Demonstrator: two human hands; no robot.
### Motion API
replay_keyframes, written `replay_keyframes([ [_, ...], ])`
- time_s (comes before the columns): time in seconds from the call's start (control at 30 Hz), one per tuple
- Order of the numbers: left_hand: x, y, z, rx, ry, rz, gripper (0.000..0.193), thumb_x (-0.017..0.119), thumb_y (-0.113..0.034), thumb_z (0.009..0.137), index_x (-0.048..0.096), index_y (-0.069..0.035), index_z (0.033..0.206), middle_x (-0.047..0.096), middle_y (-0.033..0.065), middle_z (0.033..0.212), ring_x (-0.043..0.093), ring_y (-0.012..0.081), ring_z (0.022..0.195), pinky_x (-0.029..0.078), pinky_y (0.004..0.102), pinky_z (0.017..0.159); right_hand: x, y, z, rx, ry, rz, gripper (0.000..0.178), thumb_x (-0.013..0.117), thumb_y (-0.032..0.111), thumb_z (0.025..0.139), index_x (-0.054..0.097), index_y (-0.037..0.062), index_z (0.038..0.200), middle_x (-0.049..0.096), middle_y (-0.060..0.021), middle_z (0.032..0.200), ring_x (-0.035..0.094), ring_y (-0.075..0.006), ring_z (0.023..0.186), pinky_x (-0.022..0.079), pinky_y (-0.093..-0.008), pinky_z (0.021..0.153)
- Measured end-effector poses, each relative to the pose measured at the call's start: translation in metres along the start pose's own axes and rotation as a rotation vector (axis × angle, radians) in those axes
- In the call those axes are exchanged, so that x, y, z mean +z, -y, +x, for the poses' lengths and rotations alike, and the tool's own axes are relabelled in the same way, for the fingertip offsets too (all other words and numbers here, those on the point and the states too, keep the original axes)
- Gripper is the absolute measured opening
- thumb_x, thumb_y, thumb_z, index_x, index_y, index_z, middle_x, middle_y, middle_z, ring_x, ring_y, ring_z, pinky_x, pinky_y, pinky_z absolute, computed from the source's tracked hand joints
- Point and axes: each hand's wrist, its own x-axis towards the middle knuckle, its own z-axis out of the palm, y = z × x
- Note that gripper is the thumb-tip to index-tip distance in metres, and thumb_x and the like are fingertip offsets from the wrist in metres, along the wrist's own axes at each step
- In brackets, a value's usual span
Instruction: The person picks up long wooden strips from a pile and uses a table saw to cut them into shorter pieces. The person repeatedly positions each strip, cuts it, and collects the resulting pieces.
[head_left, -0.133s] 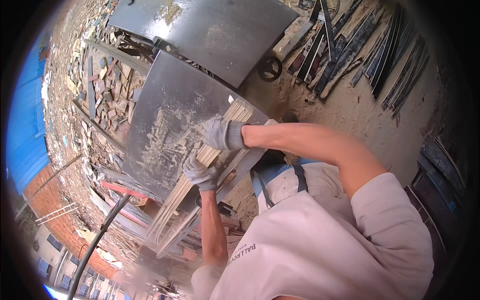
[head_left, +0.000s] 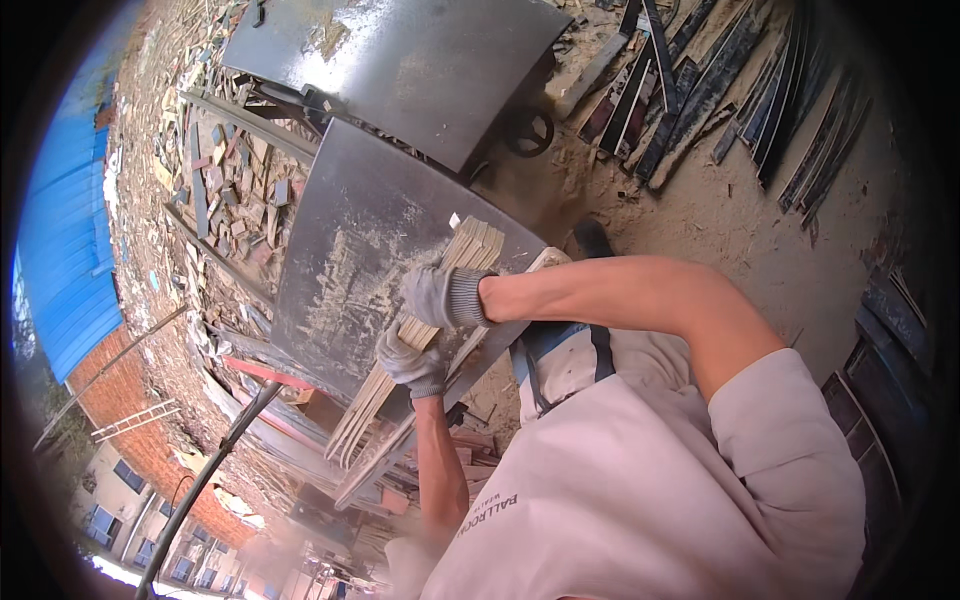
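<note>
A bundle of long, thin wooden strips lies slantwise across a dark metal worktable dusted with sawdust. Both hands wear grey knit gloves. My right hand is closed over the bundle near its far end, and its fingertips are partly hidden. Just nearer, my left hand wraps round the same strips. Their near ends fan apart past the table's edge. A small white piece stands by the far end of the bundle.
Beyond is a second metal table with a handwheel beside it. Dark boards lie on the dirt floor at the far right. Wood offcuts are heaped at the left. A dark pole slants up at the lower left.
The whole view has shifted slightly, with the tables now a little further right in it. Both hands keep their hold on the strips.
</note>
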Motion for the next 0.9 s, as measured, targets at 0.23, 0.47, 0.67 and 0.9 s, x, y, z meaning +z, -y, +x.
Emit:
replay_keyframes([
  [0.23, -0.057, -0.102, -0.006, -1.302, -0.503, -0.876, 0.109, 0.065, -0.082, 0.082, 0.043, 0.002, 0.148, 0.052, 0.0214, 0.14, 0.056, 0.0375, 0.128, 0.048, 0.0509, 0.111, -0.125, -0.15, -0.015, -0.063, 0.341, 0.377, 0.016, 0.063, 0.016, 0.085, 0.071, 0.0046, 0.091, 0.069, -0.0148, 0.088, 0.068, -0.0287, 0.085, 0.058, -0.0443, 0.071],
  [0.47, 0.037, -0.096, 0.038, -1.492, -1.044, -2.437, 0.058, 0.041, -0.056, 0.105, 0.065, -0.01, 0.13, 0.073, 0.0097, 0.121, 0.07, 0.0327, 0.108, 0.046, 0.0574, 0.113, -0.178, -0.255, -0.085, -0.039, 0.547, 0.275, 0.044, 0.08, 0.02, 0.065, 0.056, 0.0025, 0.097, 0.059, -0.0155, 0.095, 0.061, -0.032, 0.093, 0.05, -0.0437, 0.079],
  [0.67, 0.077, -0.147, -0.008, -0.504, -1.198, -3.002, 0.059, 0.038, -0.052, 0.108, 0.061, -0.006, 0.138, 0.072, 0.0138, 0.124, 0.069, 0.0332, 0.112, 0.047, 0.0538, 0.113, -0.224, -0.228, -0.14, 0.021, 0.46, 0.346, 0.073, 0.093, 0.033, 0.058, 0.056, 0.0041, 0.113, 0.057, -0.0149, 0.098, 0.059, -0.0353, 0.09, 0.048, -0.0464, 0.078],
  [0.9, -0.039, -0.135, 0.003, -0.956, -1.437, -2.343, 0.069, 0.036, -0.059, 0.107, 0.053, -0.003, 0.143, 0.067, 0.0136, 0.131, 0.066, 0.028, 0.116, 0.047, 0.0462, 0.112, -0.238, -0.137, -0.232, 0.155, 0.233, 0.408, 0.072, 0.092, 0.035, 0.066, 0.054, 0.0039, 0.118, 0.059, -0.0174, 0.102, 0.059, -0.0386, 0.091, 0.048, -0.0497, 0.079],
])
